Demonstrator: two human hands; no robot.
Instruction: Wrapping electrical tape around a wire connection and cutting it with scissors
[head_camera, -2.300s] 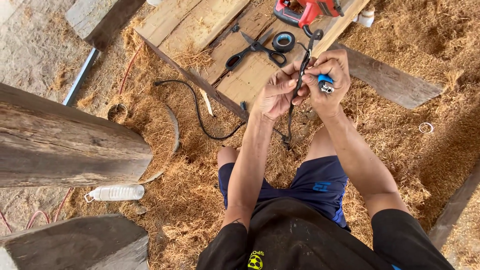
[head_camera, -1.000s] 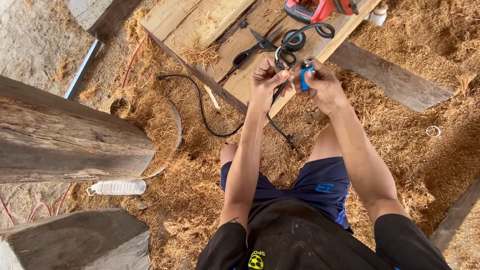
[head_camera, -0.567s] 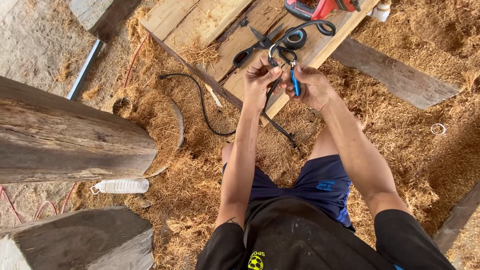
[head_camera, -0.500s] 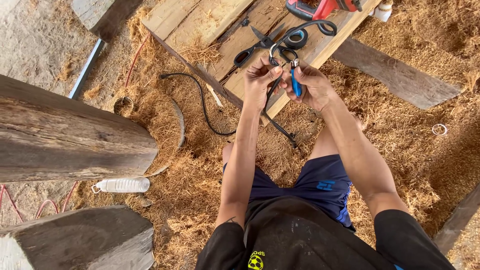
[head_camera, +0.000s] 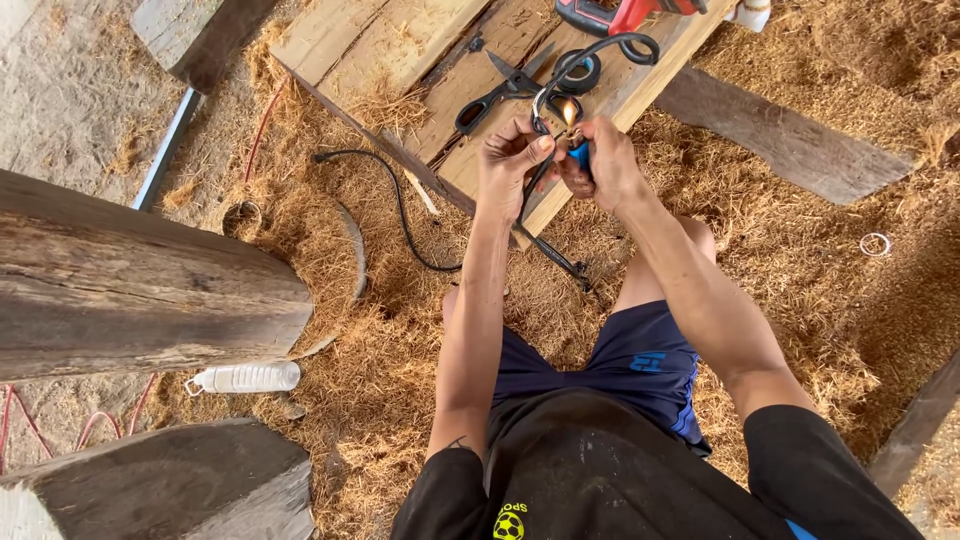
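My left hand pinches a black cable that loops up over the wooden planks. My right hand grips a blue lighter, and a small flame burns against the cable just above my fingers. The two hands are close together, nearly touching. Black scissors and a roll of black tape lie on the planks just beyond my hands. Another length of black cable trails across the wood shavings to the left.
A red and black power tool rests at the planks' far end. Thick logs lie to my left, with a clear plastic bottle beside them. Wood shavings cover the ground. A plank lies to the right.
My hands have come together and lifted toward the planks. The lighter has turned upright and now shows a flame against the cable.
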